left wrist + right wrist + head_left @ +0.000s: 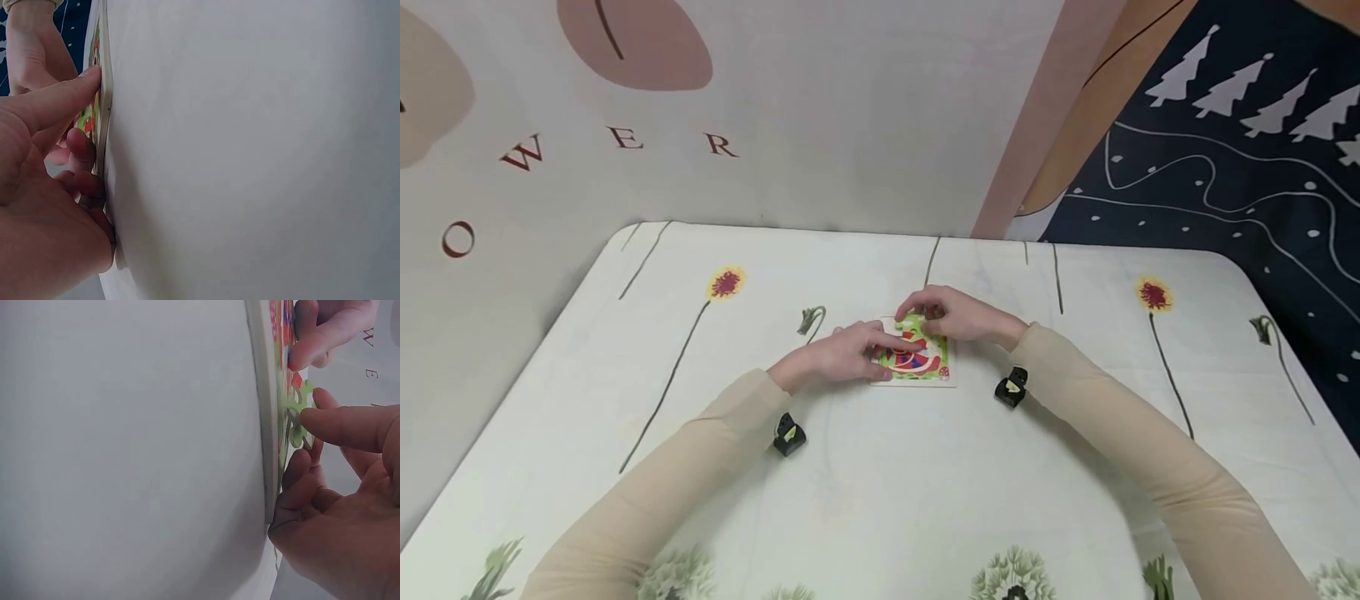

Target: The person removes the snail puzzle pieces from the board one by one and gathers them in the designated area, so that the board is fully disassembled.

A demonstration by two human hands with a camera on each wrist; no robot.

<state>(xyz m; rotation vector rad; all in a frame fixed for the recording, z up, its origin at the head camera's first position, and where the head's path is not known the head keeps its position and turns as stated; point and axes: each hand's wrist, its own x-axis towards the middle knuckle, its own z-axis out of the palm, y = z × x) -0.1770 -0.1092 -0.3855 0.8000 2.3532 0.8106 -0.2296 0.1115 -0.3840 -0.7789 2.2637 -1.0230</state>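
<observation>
A small jigsaw puzzle (934,367) with a colourful picture in red, blue and green lies flat on the table, set in a pale tray whose edge (267,406) shows in the right wrist view. My left hand (844,353) rests across its left side, with the index finger extended over the picture and the thumb (78,87) touching near the tray's edge. At the upper right of the puzzle, my right hand (964,315) pinches a green puzzle piece (300,419) between thumb and fingers. That piece stands tilted up from the picture; its far side is hidden.
A white cloth printed with flowers covers the table (880,483). Black wrist cameras hang below the left cuff (789,435) and the right cuff (1012,387). A pale printed wall hanging (850,108) and a dark one with white trees (1225,167) rise behind.
</observation>
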